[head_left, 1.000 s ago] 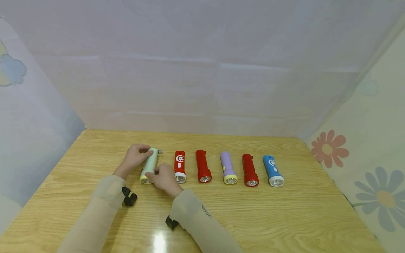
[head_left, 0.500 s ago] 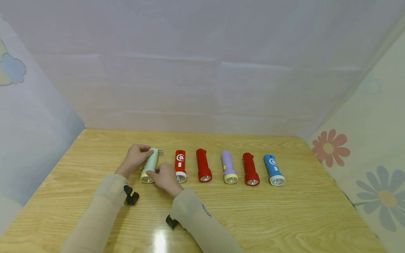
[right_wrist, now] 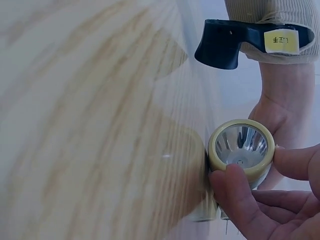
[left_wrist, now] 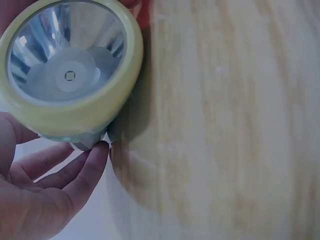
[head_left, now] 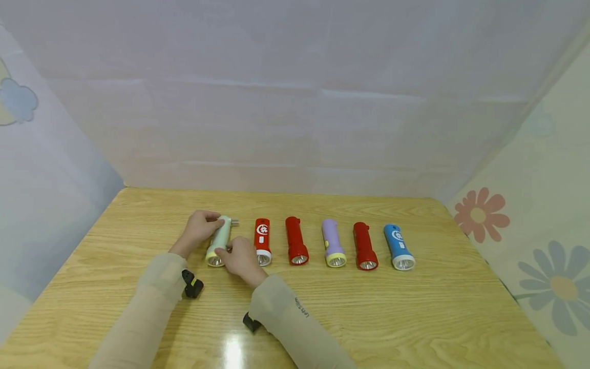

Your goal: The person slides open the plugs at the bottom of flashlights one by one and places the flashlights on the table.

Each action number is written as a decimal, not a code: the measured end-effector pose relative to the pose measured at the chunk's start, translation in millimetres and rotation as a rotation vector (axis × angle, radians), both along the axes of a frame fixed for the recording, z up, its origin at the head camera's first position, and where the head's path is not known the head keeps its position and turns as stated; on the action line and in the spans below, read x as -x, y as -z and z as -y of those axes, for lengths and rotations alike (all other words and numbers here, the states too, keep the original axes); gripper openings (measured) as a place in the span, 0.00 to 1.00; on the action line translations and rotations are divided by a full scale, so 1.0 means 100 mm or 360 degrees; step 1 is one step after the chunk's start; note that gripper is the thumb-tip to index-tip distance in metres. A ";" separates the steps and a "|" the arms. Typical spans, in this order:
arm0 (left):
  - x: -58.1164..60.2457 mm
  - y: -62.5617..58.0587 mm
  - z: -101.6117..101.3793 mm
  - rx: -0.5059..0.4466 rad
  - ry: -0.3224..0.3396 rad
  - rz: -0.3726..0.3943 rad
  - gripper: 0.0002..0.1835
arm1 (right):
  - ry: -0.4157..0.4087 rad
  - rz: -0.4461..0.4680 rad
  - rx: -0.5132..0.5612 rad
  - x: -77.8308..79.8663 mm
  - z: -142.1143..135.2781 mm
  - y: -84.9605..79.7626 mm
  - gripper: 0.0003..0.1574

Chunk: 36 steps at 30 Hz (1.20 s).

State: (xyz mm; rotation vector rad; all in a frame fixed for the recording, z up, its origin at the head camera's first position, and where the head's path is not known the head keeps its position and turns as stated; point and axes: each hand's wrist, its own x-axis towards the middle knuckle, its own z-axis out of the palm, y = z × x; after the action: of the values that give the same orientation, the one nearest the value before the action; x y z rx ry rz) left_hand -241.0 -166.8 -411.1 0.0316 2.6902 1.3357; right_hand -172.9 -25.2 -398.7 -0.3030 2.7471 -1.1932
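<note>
Pale green, the flashlight point(head_left: 220, 236) lies on the desk point(head_left: 415, 307) between the person's hands: the left hand's point(head_left: 199, 227) fingers pinch its far end, the right hand's point(head_left: 241, 259) its yellow rim point(left_wrist: 65, 116). I can't make out every fingertip; the left-wrist view crops that rim. Its lens point(left_wrist: 70, 60) faces the person, long axis running near to far, slanting slightly rightward.

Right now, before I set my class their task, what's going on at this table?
A person is handling the green torch with both hands: the left hand grips its far end, near the prongs, and the right hand grips it near the lamp end. It sits at the left end of a row of six on the table. To its right lie a red-and-white torch, a red one, a purple one, another red one and a blue one.
</note>
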 end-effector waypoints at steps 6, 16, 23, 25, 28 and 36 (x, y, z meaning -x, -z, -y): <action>-0.01 -0.02 0.00 0.0009 0.0027 0.0017 0.23 | -0.0001 -0.0030 -0.0023 -0.01 0.00 0.00 0.24; -0.04 -0.04 0.01 -0.0015 0.0092 0.0003 0.25 | -0.0026 -0.0110 -0.0097 -0.03 -0.03 -0.06 0.24; -0.10 -0.09 0.01 0.0105 0.0104 -0.0148 0.25 | -0.0065 -0.0247 -0.0103 -0.06 -0.08 -0.12 0.15; -0.12 -0.12 0.01 0.0115 0.0110 -0.0193 0.25 | -0.0073 -0.0277 -0.0081 -0.07 -0.10 -0.14 0.10; -0.17 -0.17 0.01 0.0114 0.0114 -0.0288 0.24 | -0.0090 -0.0295 -0.0043 -0.09 -0.13 -0.17 0.09; -0.30 -0.33 0.00 0.0065 0.0117 -0.0499 0.19 | -0.0138 -0.0237 0.0051 -0.18 -0.24 -0.28 0.14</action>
State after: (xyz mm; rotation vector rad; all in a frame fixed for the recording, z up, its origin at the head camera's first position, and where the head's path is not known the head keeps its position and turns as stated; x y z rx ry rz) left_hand -211.1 -167.2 -377.9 0.3609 2.9348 1.3536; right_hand -155.3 -1.4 -370.3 -0.5296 2.8078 -1.2407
